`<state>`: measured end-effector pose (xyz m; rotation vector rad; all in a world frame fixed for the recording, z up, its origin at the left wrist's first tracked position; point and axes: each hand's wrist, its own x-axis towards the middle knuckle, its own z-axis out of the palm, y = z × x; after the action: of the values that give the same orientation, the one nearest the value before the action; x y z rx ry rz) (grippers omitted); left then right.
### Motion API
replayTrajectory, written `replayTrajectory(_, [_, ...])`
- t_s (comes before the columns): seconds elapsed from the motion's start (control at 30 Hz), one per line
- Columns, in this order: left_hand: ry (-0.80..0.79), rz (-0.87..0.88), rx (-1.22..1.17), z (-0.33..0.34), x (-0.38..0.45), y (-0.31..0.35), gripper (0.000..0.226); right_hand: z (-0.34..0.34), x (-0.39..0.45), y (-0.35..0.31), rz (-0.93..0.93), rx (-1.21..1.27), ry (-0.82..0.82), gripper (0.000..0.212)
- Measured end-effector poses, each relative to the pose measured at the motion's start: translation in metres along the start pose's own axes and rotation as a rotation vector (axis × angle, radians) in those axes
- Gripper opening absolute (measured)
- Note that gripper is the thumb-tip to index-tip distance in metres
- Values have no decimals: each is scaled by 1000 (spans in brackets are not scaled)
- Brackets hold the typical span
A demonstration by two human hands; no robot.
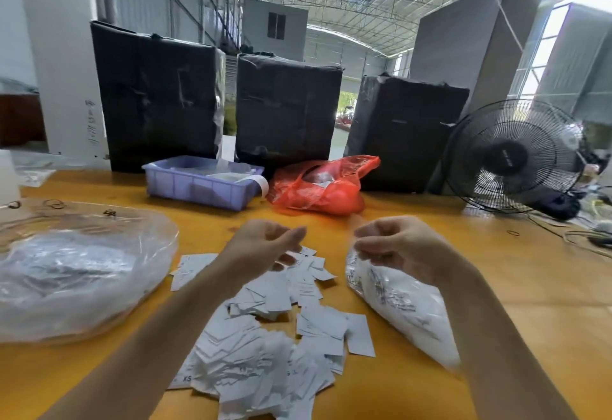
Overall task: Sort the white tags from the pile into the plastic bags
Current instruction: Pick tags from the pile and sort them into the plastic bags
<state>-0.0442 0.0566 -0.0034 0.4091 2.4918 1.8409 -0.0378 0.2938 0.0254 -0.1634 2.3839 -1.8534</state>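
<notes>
The yellow table [496, 287] held a pile of white tags [265, 336], two clear bags [76, 274], a purple tray [198, 184], a red bag [318, 187], three black bundles [159, 98] and a fan [513, 154].

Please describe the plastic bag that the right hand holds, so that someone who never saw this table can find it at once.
Start at the pile of white tags in the middle of the yellow table. Just right of it lies a narrow clear bag stuffed with white tags, its mouth pinched by the right hand. The other clear bag, far left, is wider and untouched.
</notes>
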Motion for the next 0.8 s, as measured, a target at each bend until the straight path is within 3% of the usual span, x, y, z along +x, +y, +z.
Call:
replayTrajectory(0.07, [-100, -43, -118, 11, -3, 1, 62, 24, 2, -2, 4, -6, -131, 39])
replayTrajectory(0.13, [-125, -62, -168, 18, -5, -2, 63, 45, 5, 1, 14, -2, -206, 36])
replayTrajectory(0.27, [124, -48, -131, 17, 1, -15, 19, 66, 8, 7, 23, 63, -217, 35])
replayTrajectory(0.33, [139, -66, -145, 12, 4, -19, 13, 67, 9, 9, 26, 79, -189, 43])
replayTrajectory(0.53, [157, -102, -199, 5, 7, -24, 28, 68, 15, 19, -42, -7, -44, 14])
replayTrajectory(0.7, [107, -129, -201, 1, 5, -22, 38, 72, 18, 22, -36, 38, 21, 19])
replayTrajectory(0.8, [-17, -148, -248, -3, 4, -21, 48, 74, 16, 22, -68, -9, -15, 18])
